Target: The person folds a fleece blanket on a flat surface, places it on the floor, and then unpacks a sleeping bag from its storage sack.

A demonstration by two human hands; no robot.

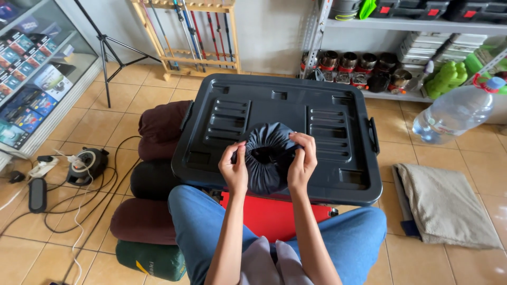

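Observation:
A dark grey stuff sack (268, 157), round and gathered at its mouth, rests upright on the lid of a large dark plastic storage box (274, 111) in front of me. My left hand (234, 169) grips the sack's left edge with fingers closed on the fabric. My right hand (302, 161) pinches its right edge near the puckered opening. Both forearms reach forward over my knees in blue jeans. The box sits on a red base (274, 216).
Rolled sleeping bags, maroon (158, 129), black (150, 179) and green (150, 259), lie stacked at the left. A cable reel (90, 164) with cords lies farther left. A folded beige cloth (446, 203) and a big water bottle (454, 112) are right. Shelves with cookware stand behind.

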